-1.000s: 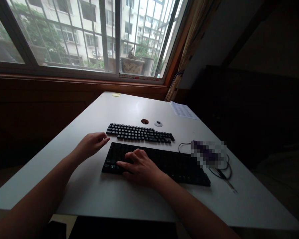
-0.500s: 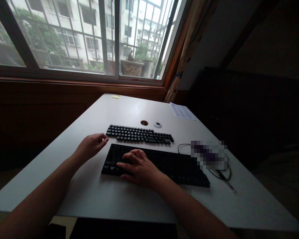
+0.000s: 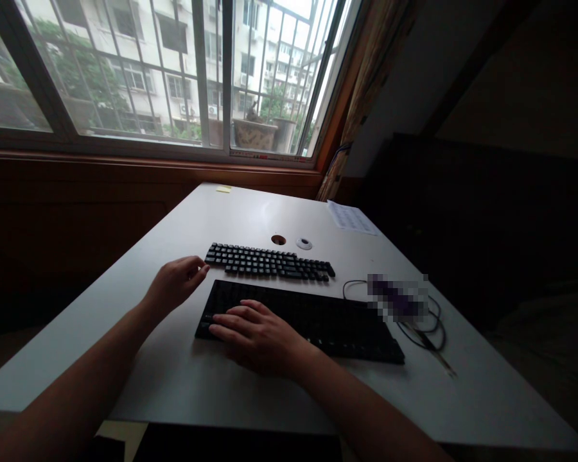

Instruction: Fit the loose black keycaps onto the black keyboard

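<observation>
My left hand (image 3: 177,282) rests at the left end of the loose black keycaps (image 3: 270,262), its fingers curled and drawn in toward the thumb. Whatever lies between those fingertips, if anything, is too small to make out. These keycaps lie in rows, in keyboard layout, on the white desk. In front of them is a black keyboard (image 3: 347,324), its upper surface dark and hard to read. Over its left part my right hand (image 3: 260,337) lies palm down with fingers stretched to the left, covering the lower left corner keys.
A blurred purple object (image 3: 397,298) with a looped cable (image 3: 436,327) lies right of the keyboard. Behind the keycaps are a round desk hole (image 3: 279,240) and its cover (image 3: 304,244). Papers (image 3: 351,218) and a yellow note (image 3: 223,189) sit farther back on the white desk (image 3: 173,372).
My right hand has shifted left and slightly nearer me, its fingers straightening from a bent pose and now covering the corner keys. My left hand has stayed in place.
</observation>
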A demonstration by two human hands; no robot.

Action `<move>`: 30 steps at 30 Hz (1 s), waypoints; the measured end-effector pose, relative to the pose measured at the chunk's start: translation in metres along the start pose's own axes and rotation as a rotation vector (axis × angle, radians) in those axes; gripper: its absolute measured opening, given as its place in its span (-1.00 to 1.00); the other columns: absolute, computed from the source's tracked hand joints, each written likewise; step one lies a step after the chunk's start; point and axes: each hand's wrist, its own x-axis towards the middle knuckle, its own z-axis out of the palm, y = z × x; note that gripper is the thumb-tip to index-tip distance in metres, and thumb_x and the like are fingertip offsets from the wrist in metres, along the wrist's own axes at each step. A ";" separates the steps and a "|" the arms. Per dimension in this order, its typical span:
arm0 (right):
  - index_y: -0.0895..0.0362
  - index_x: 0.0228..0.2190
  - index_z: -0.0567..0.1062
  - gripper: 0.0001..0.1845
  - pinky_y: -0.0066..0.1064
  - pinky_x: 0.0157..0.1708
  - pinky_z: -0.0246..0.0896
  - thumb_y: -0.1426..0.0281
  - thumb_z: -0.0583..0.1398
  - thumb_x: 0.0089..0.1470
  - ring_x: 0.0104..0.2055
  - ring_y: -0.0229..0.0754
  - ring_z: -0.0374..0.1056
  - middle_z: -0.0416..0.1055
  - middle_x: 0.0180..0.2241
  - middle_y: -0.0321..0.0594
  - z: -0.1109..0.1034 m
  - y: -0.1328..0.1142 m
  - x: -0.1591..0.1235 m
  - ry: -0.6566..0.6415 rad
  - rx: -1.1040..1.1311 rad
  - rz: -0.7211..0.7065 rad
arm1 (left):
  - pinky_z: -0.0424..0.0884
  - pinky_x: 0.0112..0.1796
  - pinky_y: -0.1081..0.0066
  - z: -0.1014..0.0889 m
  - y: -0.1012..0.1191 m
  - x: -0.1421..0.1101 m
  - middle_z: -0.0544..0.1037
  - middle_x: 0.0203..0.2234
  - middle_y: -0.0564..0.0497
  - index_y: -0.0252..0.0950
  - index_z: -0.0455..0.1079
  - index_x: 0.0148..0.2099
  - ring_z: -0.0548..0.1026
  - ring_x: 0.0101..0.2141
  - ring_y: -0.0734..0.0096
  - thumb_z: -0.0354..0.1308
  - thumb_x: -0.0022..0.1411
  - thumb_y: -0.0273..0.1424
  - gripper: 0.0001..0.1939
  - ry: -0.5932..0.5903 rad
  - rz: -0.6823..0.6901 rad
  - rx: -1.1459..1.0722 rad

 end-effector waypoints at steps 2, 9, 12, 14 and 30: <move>0.07 0.28 0.24 -0.47 -0.11 0.34 -0.06 0.18 0.09 0.37 0.26 -0.08 0.18 0.26 0.30 -0.14 0.001 -0.002 0.002 0.009 -0.002 0.008 | 0.18 -0.45 0.44 -0.001 0.001 0.000 0.39 -0.59 0.10 -0.26 0.42 -0.31 0.32 -0.55 0.46 0.05 0.37 -0.16 -0.69 0.015 0.001 0.004; -0.03 0.32 0.18 -0.38 -0.01 0.36 -0.15 0.11 0.13 0.33 0.29 -0.01 0.07 0.20 0.33 -0.17 0.004 -0.007 0.004 -0.018 -0.017 0.052 | 0.20 -0.43 0.43 0.002 -0.004 -0.001 0.41 -0.57 0.09 -0.25 0.42 -0.29 0.35 -0.53 0.44 0.05 0.37 -0.17 -0.70 0.016 -0.002 0.003; -0.03 0.32 0.18 -0.41 -0.02 0.37 -0.20 0.11 0.08 0.36 0.32 -0.03 0.04 0.17 0.35 -0.22 0.004 -0.006 0.004 -0.027 -0.006 0.056 | 0.20 -0.43 0.43 0.002 -0.004 -0.001 0.41 -0.57 0.09 -0.25 0.42 -0.30 0.34 -0.53 0.45 0.05 0.37 -0.16 -0.69 0.008 -0.007 0.009; -0.03 0.32 0.18 -0.42 -0.03 0.38 -0.23 0.11 0.07 0.37 0.34 -0.05 0.03 0.15 0.37 -0.23 0.004 -0.006 0.004 -0.030 -0.001 0.065 | 0.20 -0.43 0.43 0.001 -0.004 -0.001 0.41 -0.57 0.09 -0.25 0.42 -0.31 0.34 -0.53 0.45 0.04 0.38 -0.15 -0.68 0.007 -0.009 0.009; -0.02 0.31 0.22 -0.44 0.01 0.41 -0.33 0.06 0.01 0.39 0.36 -0.02 -0.03 0.19 0.35 -0.30 0.012 -0.004 0.002 -0.024 -0.040 0.052 | 0.19 -0.43 0.43 0.002 -0.004 0.000 0.43 -0.55 0.07 -0.25 0.42 -0.32 0.34 -0.52 0.43 0.02 0.37 -0.15 -0.66 -0.004 -0.015 0.004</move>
